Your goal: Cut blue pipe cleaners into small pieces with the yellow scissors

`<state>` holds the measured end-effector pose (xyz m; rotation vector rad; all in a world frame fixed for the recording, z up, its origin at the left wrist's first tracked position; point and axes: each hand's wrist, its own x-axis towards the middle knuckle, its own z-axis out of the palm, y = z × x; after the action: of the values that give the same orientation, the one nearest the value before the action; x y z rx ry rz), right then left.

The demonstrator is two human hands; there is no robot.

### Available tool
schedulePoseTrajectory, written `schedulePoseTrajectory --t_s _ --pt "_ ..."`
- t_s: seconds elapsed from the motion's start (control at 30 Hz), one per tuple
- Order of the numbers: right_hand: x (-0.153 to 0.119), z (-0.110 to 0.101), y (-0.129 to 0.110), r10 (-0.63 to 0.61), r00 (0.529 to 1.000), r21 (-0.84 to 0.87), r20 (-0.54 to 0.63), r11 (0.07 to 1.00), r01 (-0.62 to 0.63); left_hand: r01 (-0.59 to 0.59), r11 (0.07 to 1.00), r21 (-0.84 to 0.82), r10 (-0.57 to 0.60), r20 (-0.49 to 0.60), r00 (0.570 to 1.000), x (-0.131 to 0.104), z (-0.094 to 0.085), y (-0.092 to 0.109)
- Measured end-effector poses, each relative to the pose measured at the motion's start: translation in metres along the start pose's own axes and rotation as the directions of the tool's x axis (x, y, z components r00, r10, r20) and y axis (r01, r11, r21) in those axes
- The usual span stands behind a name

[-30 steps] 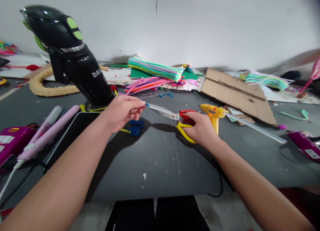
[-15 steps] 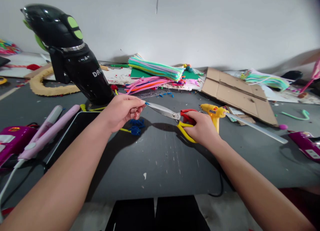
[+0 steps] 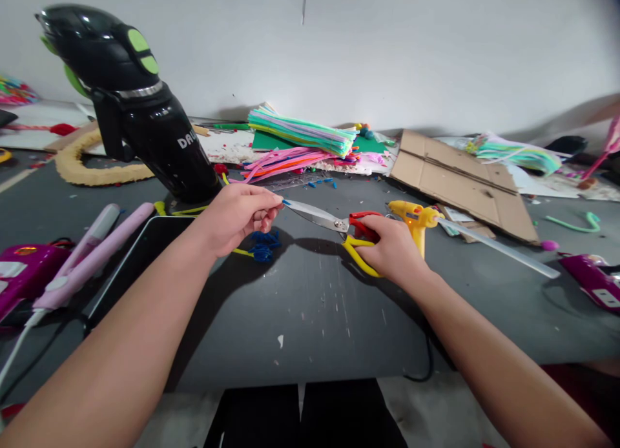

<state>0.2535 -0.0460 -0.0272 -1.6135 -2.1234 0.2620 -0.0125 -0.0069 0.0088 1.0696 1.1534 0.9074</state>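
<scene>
My right hand (image 3: 392,248) grips scissors (image 3: 317,217) by their red and yellow handles, the blades pointing left. Pinched in the fingertips of my left hand (image 3: 242,219) is a small blue piece (image 3: 285,203), probably pipe cleaner; most of it is hidden by the fingers. The blade tips meet this piece right at the fingertips. Below my left hand, a blue fuzzy bundle (image 3: 263,248) on a yellow stem lies on the table. Just behind my right hand stands a yellow glue gun (image 3: 411,215) with a long clear glue stick in its back.
A black bottle (image 3: 169,138) stands at the left, near a pink hair straightener (image 3: 97,261) and a dark tablet-like slab (image 3: 140,261). Pastel pipe cleaners (image 3: 303,132) and pink ones (image 3: 285,162) lie at the back. Folded cardboard (image 3: 460,183) is at the right, and small blue scraps (image 3: 322,183) lie behind the scissors.
Both hands hold nearly the same pose, with the scissor tips still at the blue piece. The view has shifted very slightly.
</scene>
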Motion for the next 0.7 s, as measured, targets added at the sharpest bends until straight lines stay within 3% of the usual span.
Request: schedulePoseTrajectory --t_s 0.7 --pt "0.0010 0.0001 0.0015 0.035 0.999 0.003 0.000 0.999 -0.035 -0.006 1.000 -0.001 0.006 0.026 1.000 -0.0004 -0.0019 -0.0017"
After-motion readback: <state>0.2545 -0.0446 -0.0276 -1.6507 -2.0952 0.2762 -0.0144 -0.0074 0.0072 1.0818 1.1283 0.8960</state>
